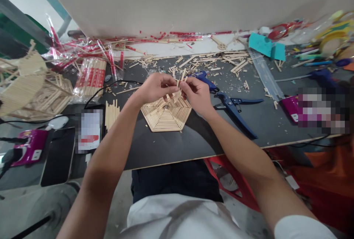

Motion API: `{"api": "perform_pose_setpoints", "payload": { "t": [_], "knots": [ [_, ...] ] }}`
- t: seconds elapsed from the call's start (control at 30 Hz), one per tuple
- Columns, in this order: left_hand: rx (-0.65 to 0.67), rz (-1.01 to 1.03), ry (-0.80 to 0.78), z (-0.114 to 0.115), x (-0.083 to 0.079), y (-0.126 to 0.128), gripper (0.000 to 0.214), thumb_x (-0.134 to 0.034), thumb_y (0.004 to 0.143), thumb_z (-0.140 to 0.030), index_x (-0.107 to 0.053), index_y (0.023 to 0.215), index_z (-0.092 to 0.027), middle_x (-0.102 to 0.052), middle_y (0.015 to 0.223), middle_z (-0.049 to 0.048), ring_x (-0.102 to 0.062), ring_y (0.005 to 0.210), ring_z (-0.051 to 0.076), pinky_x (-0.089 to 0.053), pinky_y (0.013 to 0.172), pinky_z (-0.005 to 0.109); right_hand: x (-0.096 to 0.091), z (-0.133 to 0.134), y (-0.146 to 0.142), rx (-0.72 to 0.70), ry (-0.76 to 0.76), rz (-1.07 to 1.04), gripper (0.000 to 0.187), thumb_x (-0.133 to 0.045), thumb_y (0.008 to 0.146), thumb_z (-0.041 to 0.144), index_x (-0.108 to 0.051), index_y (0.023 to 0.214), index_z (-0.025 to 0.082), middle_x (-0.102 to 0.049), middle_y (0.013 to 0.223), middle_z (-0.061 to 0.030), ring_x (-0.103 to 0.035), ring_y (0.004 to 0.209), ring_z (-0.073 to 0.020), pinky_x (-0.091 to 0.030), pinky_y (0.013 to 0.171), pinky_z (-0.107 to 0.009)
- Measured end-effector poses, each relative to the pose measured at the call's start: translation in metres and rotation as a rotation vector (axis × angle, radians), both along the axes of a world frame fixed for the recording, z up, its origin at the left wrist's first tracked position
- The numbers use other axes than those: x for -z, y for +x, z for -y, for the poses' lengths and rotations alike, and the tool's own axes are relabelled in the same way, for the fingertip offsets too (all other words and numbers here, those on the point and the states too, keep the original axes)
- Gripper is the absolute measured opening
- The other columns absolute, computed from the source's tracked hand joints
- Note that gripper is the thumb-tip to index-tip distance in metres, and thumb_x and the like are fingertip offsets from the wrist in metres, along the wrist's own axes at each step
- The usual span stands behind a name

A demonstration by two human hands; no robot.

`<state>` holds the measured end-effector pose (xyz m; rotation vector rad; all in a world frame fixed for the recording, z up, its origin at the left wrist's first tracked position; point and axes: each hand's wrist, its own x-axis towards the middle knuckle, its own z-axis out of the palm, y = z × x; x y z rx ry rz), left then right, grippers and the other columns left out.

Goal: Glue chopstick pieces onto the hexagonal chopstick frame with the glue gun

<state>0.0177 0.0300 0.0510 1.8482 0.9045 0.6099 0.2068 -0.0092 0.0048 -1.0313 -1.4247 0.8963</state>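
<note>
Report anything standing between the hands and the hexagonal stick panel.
Nothing visible does. The left hand and right hand hold thin wooden sticks over the far part of the hexagonal stick panel, hiding some of it from check. The blue hand cutter lies off to the right.

The hexagonal panel point(166, 125) is pale straw, patterned in nested bands with thin dark lines between; the held sticks point(183, 74) share its straw tone. The bench point(193, 145) is charcoal grey with a tan edge. Navy marks the cutter point(235, 113), turquoise the paper point(260, 44). The wrapped bundle point(90, 77) is straw banded in red, the left power strip point(33, 141) magenta (its switch white), the stool point(246, 189) red.
</note>
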Motion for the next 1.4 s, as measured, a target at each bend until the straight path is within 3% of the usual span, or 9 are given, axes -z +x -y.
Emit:
{"api": "perform_pose_setpoints", "payload": {
  "t": [0.2, 0.47, 0.8, 0.97, 1.2, 1.33, 1.4],
  "knots": [
    [-0.076, 0.052, 0.04, 0.006, 0.009, -0.001, 0.015, -0.074, 0.084, -0.028, -0.072, 0.086, -0.013, -0.071, 0.074, 0.0051, -0.069, 0.064, 0.013, -0.061, 0.058, 0.023, 0.009, -0.001, 0.004, 0.005, 0.143, 0.186, 0.04, -0.066, 0.091, 0.062, -0.067, 0.083, 0.023, -0.062, 0.082, -0.0041, -0.057, 0.073, -0.0163, -0.046, 0.06, -0.03],
    [-0.221, 0.083, 0.07, 0.025, 0.019, -0.004, 0.012, -0.073, 0.083, -0.025, -0.069, 0.085, -0.014, -0.073, 0.077, 0.0046, -0.072, 0.072, 0.014, -0.061, 0.062, 0.022, 0.014, -0.004, 0.006, -0.094, 0.17, 0.321, 0.041, -0.064, 0.092, 0.062, -0.066, 0.081, 0.022, -0.059, 0.074, -0.0018, -0.054, 0.068, -0.0157, -0.043, 0.059, -0.029],
    [-0.239, 0.121, 0.107, 0.032, 0.028, -0.005, 0.015, -0.068, 0.089, -0.027, -0.072, 0.09, -0.014, -0.074, 0.079, 0.0054, -0.074, 0.074, 0.015, -0.064, 0.068, 0.025, 0.006, 0.0, 0.007, -0.157, 0.184, 0.411, 0.045, -0.063, 0.092, 0.062, -0.066, 0.076, 0.02, -0.063, 0.068, -0.0017, -0.053, 0.061, -0.0139, -0.039, 0.059, -0.029],
    [-0.259, 0.078, 0.211, 0.036, 0.026, -0.001, 0.019, -0.068, 0.09, -0.031, -0.077, 0.086, -0.015, -0.077, 0.082, 0.0049, -0.072, 0.072, 0.013, -0.062, 0.066, 0.021, 0.005, 0.0, 0.009, -0.15, 0.186, 0.389, 0.041, -0.066, 0.093, 0.056, -0.067, 0.075, 0.019, -0.063, 0.065, -0.0011, -0.054, 0.06, -0.0134, -0.039, 0.06, -0.029],
    [-0.297, 0.155, 0.226, 0.037, 0.028, 0.003, 0.022, -0.07, 0.089, -0.035, -0.077, 0.084, -0.014, -0.074, 0.083, 0.0058, -0.068, 0.065, 0.01, -0.06, 0.06, 0.02, 0.001, 0.001, 0.009, -0.173, 0.057, 0.359, 0.04, -0.067, 0.091, 0.055, -0.067, 0.073, 0.019, -0.063, 0.063, -0.0007, -0.055, 0.059, -0.0133, -0.041, 0.061, -0.029],
    [-0.354, 0.249, 0.044, 0.031, 0.026, -0.003, 0.029, -0.075, 0.085, -0.043, -0.073, 0.082, -0.014, -0.07, 0.07, 0.0042, -0.07, 0.062, 0.013, -0.057, 0.052, 0.02, -0.008, -0.002, 0.023, -0.163, -0.172, 0.325, 0.03, -0.074, 0.087, 0.044, -0.07, 0.1, 0.018, -0.068, 0.071, -0.0007, -0.06, 0.059, -0.0151, -0.047, 0.061, -0.03],
    [-0.367, 0.276, -0.073, 0.028, 0.024, -0.008, 0.032, -0.076, 0.084, -0.046, -0.072, 0.083, -0.014, -0.071, 0.074, 0.0066, -0.072, 0.063, 0.015, -0.053, 0.045, 0.02, -0.013, -0.004, 0.034, -0.095, -0.222, 0.461, 0.032, -0.075, 0.085, 0.034, -0.068, 0.112, 0.017, -0.071, 0.077, -0.0024, -0.064, 0.063, -0.017, -0.05, 0.066, -0.032]
  ]
}}
